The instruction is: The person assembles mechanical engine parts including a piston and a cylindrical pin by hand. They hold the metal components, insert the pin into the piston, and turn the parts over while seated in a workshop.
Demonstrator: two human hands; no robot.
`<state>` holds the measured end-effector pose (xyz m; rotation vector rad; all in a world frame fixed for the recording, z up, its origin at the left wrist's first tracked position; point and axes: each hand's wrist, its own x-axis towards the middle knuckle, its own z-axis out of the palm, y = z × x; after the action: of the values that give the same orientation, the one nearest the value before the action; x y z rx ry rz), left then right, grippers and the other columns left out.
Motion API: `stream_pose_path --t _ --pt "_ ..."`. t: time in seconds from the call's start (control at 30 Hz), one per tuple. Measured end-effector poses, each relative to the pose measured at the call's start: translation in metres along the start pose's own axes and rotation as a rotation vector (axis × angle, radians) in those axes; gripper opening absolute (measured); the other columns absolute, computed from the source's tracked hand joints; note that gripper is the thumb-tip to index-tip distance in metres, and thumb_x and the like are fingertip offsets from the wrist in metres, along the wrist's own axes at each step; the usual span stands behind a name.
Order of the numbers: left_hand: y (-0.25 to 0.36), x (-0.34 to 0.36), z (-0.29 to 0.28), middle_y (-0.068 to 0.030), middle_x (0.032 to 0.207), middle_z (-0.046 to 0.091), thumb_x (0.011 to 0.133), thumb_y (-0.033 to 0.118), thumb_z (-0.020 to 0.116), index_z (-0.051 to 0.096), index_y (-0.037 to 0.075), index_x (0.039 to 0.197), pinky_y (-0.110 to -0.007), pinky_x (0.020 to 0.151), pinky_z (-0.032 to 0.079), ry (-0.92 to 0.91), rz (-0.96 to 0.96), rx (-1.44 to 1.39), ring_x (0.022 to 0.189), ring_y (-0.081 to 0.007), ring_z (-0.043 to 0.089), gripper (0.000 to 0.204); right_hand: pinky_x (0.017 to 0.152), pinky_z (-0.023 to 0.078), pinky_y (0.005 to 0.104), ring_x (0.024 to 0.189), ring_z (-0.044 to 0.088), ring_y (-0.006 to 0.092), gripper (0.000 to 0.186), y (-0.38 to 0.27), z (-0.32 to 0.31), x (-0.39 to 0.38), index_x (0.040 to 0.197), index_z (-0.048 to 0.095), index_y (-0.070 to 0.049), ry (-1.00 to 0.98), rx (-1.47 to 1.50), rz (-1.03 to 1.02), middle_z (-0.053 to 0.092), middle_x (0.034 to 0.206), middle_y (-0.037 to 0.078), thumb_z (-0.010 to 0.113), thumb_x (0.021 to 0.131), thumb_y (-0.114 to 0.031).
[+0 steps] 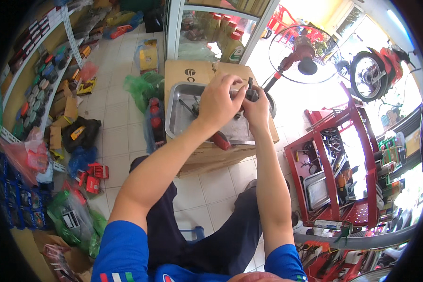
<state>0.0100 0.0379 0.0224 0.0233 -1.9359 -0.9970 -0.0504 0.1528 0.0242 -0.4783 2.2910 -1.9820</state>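
Over a shallow metal tray (173, 113), both my hands meet at a small dark metal part (252, 92) with a stem sticking up from it. My right hand (257, 109) grips the part from the right side. On its other side, my left hand (219, 101) is closed, thumb and fingers pinched against the part; its exact hold is partly hidden. Beneath my wrists, a tool with a red handle (220, 140) lies across the tray's near rim. Other dark pieces (192, 107) rest in the tray, partly covered by my left hand.
The tray sits on a cardboard box (197, 70). A standing fan (307, 54) and a red tool cart (333, 164) are to the right, with a red motorcycle (380, 73) beyond. Green plastic bags (148, 89) touch the box's left side. Stocked shelves (42, 70) line the left.
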Motion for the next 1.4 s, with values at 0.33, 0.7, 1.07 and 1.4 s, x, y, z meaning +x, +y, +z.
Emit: stream_pose_path --t 0.33,0.7,1.07,1.4 --pt "0.004 -0.001 0.014 -0.0082 0.087 0.07 0.086 0.033 0.074 0.068 0.001 0.097 -0.031 0.069 0.052 -0.236 -0.308 -0.377 0.076 -0.0159 0.065 0.035 0.065 0.046 0.0249 0.07 0.057 0.0091 0.027 0.032 -0.016 -0.024 0.087 0.065 0.0 0.135 0.076 0.026 0.065 0.076 0.002 0.081 0.079 -0.02" --pt "0.023 -0.002 0.027 -0.0055 0.085 0.065 0.075 0.028 0.085 0.064 0.002 0.092 -0.03 0.072 0.05 -0.254 -0.27 -0.299 0.08 -0.0143 0.061 0.038 0.065 0.048 0.0302 0.071 0.061 0.0121 0.038 0.027 -0.009 -0.033 0.106 0.068 0.005 0.142 -0.038 -0.02 0.07 0.081 0.011 0.075 0.08 -0.022" --pt "-0.004 0.006 0.001 -0.0065 0.093 0.068 0.077 0.022 0.083 0.066 0.004 0.107 -0.029 0.08 0.049 -0.404 -0.376 -0.454 0.085 -0.0129 0.063 0.039 0.069 0.048 0.0309 0.074 0.06 0.0136 0.04 0.023 -0.001 -0.039 0.1 0.069 0.005 0.072 0.011 0.0 0.069 0.082 0.01 0.078 0.079 -0.028" --pt "0.0 0.006 -0.012 -0.0038 0.091 0.066 0.078 0.021 0.082 0.066 0.005 0.109 -0.026 0.076 0.048 -0.484 -0.343 -0.291 0.082 -0.0103 0.06 0.039 0.069 0.049 0.0283 0.076 0.06 0.0103 0.034 0.021 0.005 -0.039 0.101 0.069 0.005 0.019 -0.038 -0.069 0.07 0.085 0.008 0.076 0.081 -0.021"
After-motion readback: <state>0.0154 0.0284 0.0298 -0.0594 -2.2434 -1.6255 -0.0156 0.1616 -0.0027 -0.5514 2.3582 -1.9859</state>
